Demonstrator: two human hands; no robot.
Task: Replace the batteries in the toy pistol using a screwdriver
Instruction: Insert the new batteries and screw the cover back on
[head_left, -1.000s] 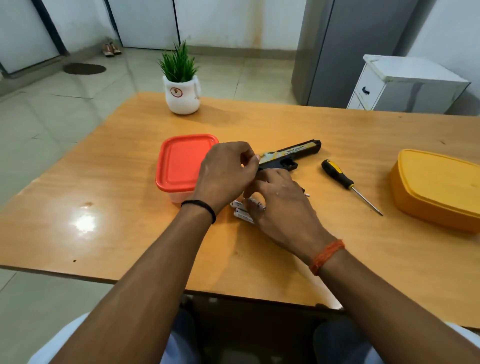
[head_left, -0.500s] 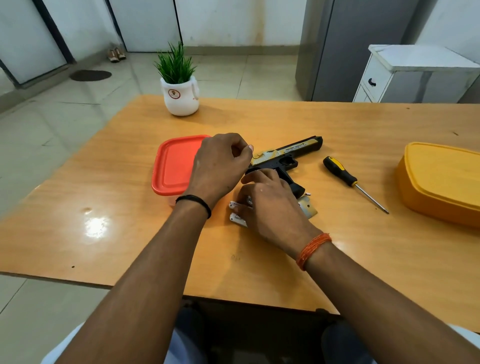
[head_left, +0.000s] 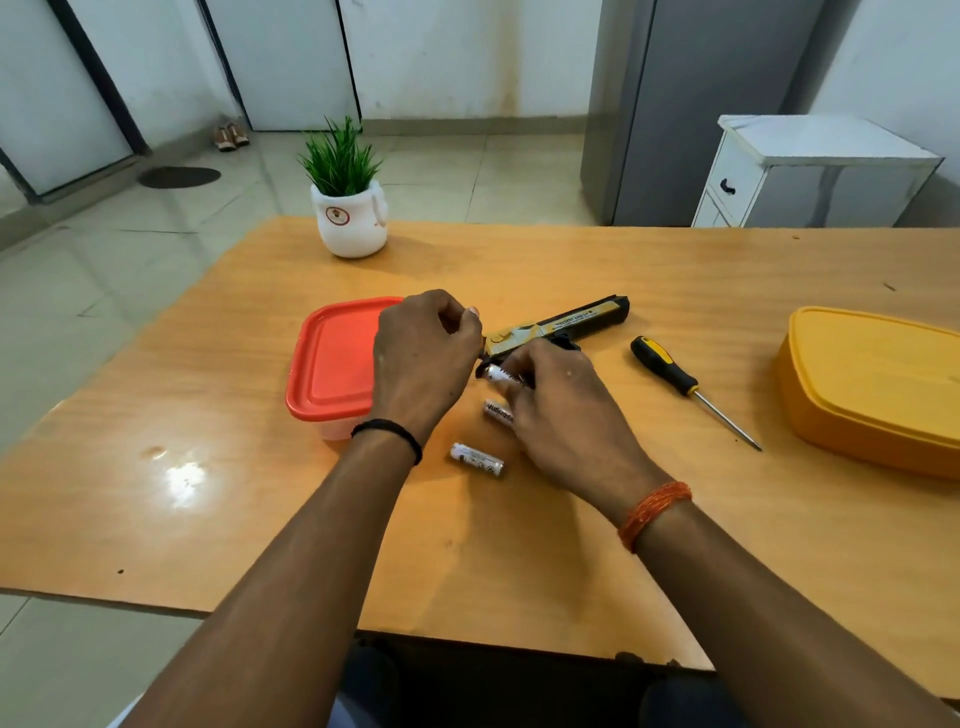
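Battery held at the grip of the toy pistol, two more loose on the table.

We find the toy pistol (head_left: 558, 325) lying flat on the table (head_left: 675, 545), barrel running away to the right. The left hand (head_left: 423, 358) is closed about its rear end, steadying it; what its fingers press we cannot tell. The right hand (head_left: 563, 410), the nearer to the grip, pinches one battery (head_left: 497, 373) at the grip, long axis roughly level, pointing left toward the other hand. Two spare batteries (head_left: 477, 459) lie just below the right hand. The screwdriver (head_left: 670, 375) rests untouched to the right. We judge that seating turns on aligning that battery with the hidden compartment.
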